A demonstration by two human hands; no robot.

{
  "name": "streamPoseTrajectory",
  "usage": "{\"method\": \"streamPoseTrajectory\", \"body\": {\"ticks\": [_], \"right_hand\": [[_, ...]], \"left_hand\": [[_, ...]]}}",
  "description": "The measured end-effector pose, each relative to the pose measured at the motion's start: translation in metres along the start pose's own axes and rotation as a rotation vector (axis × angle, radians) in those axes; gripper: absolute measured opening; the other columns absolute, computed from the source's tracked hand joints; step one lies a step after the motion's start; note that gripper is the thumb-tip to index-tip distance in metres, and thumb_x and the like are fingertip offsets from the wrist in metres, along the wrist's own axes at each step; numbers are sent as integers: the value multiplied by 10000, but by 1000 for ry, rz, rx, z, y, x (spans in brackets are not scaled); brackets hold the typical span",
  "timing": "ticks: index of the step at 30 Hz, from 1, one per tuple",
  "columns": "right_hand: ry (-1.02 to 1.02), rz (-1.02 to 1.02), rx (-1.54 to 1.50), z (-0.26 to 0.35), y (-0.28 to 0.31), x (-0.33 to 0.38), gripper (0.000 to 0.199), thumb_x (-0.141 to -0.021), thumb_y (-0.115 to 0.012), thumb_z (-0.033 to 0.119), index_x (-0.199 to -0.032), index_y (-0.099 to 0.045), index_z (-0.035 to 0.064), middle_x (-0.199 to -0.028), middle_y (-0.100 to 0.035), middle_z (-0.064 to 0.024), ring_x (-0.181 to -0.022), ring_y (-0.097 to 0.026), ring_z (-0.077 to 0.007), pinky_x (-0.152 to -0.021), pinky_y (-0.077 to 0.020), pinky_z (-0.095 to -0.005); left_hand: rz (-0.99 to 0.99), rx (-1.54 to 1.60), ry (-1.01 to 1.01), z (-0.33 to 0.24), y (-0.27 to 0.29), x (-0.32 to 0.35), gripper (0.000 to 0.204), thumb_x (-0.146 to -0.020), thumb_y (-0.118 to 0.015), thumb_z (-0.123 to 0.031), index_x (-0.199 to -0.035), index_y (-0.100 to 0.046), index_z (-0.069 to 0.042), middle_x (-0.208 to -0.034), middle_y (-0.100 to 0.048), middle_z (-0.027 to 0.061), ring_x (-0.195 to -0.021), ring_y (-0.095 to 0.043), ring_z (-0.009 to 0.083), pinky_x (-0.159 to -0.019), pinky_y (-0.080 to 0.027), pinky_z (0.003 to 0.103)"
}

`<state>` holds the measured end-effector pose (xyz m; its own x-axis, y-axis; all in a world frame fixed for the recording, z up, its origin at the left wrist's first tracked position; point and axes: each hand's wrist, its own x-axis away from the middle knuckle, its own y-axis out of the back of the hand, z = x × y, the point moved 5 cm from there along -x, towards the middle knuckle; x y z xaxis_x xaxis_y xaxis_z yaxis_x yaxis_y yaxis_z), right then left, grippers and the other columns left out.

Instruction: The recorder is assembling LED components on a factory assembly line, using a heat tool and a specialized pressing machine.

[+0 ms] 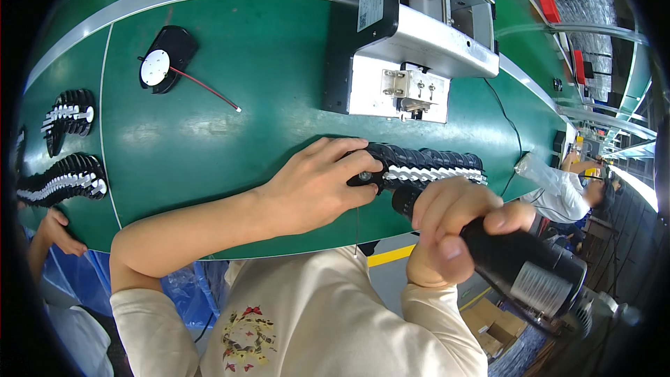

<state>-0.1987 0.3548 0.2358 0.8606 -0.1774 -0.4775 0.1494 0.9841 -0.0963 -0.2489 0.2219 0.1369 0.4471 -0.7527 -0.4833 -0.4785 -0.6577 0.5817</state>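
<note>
Driver in my right hand, row of black parts under my left.

Nearest me, my right hand [447,227] was clenched around a black powered screwdriver [520,262], its tip at the near edge of a row of overlapping black fan-like parts [429,165] on the green belt [230,132]. My left hand [317,185] lay curled on the row's left end, fingertips pinching the first piece. Beyond stood a grey and black machine [412,35]; far left lay a single black part with a white disc and red wire [164,63], and more rows [66,178].
</note>
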Motion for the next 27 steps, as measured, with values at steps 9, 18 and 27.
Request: {"method": "streamPoseTrajectory", "body": {"ticks": [9, 18, 27], "right_hand": [[111, 182, -16, -4, -2, 3, 450, -724, -694, -100, -1049, -432, 70, -667, -575, -78, -463, -528, -192, -433, -492, -352], [44, 69, -157, 12, 17, -11, 507, -808, -716, -3, -1233, -469, 119, -640, -581, -37, -517, -579, -199, -587, -528, -404], [278, -100, -218, 42, 71, -32, 685, -832, -669, 51, -1445, -367, 102, -620, -529, -4, -492, -535, -167, -662, -503, -351]], "left_hand": [[115, 131, 132, -3, 6, -3, 326, -663, -782, -88, -986, -746, -110, -1302, -520, 111, -1158, -572, 316, -915, -516, 430], [106, 43, 112, -9, 9, -9, 290, -635, -777, -78, -924, -752, -79, -1268, -532, 121, -1139, -567, 304, -943, -464, 429], [324, -153, 233, -24, 94, -30, 425, -555, -753, -40, -966, -696, -131, -1213, -620, 63, -1123, -540, 309, -942, -382, 445]]}}
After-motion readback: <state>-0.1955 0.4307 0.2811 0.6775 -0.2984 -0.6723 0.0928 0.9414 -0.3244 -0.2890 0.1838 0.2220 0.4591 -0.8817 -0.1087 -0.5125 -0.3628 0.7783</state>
